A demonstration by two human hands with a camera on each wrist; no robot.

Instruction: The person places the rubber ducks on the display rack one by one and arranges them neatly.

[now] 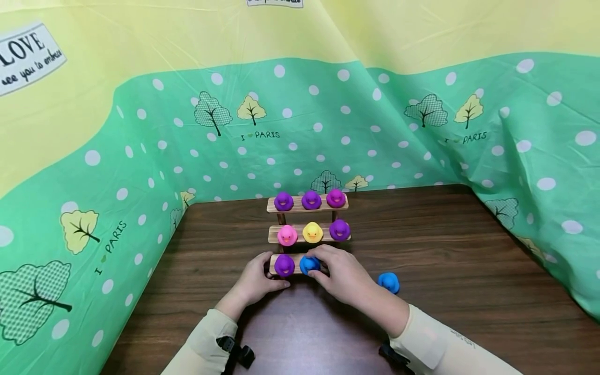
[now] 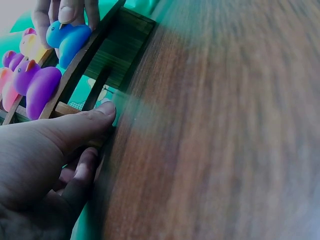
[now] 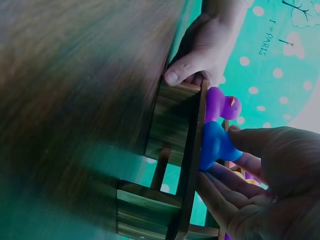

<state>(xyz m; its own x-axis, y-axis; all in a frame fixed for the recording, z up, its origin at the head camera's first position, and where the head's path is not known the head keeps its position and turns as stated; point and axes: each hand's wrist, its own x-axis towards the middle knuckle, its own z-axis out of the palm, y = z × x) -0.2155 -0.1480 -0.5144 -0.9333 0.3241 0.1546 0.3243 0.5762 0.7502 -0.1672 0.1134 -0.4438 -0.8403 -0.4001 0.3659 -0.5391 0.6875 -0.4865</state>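
A three-step wooden display stand [image 1: 273, 236] stands on the table with rubber ducks along its steps. My left hand [image 1: 255, 280] grips the left end of its lowest step, the thumb in front, the other fingers partly hidden behind. On that step, a purple duck [image 1: 284, 265] sits beside the left hand. Thumb and fingers of my right hand [image 1: 341, 273] pinch a blue duck [image 3: 214, 146] just right of the purple one, its base right at the step's surface in the right wrist view. The right end of this step is hidden behind the right hand.
A second blue duck [image 1: 388, 282] lies on the brown table [image 1: 422, 224], right of the stand. The middle step carries a pink duck [image 1: 287, 235], a yellow duck [image 1: 312, 232] and a purple one; three purplish ducks line the top. A green and yellow curtain [image 1: 262, 161] encloses the table.
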